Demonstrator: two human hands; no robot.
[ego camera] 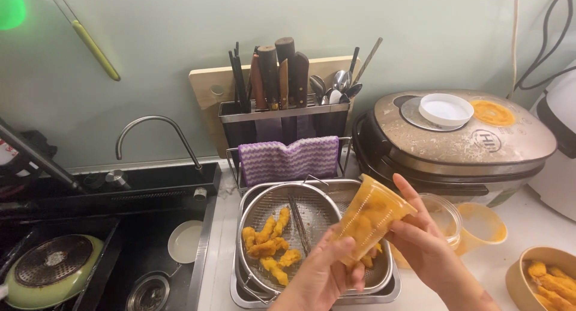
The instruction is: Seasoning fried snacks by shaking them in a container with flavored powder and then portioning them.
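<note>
1. Head view: the black sink fills the lower left, with a curved metal tap over it and a green pan lying in the basin beside a small white dish.
2. A large cooker with a worn lid sits at the right, a white round cap on top of it.
3. A wooden board leans on the wall behind a dark knife rack, and a purple striped cloth hangs from the rack's rail.
4. A mesh strainer rests inside a steel tray and holds golden fried pieces with metal tongs laid across.
5. A tilted clear plastic cup with fried pieces inside is held above the strainer's right side.
6. The left hand clasps the cup's base from below; the right hand grips its side near the rim, fingers closed around it.
7. An empty yellow-stained cup and a wooden bowl of fried pieces stand at the right.
</note>
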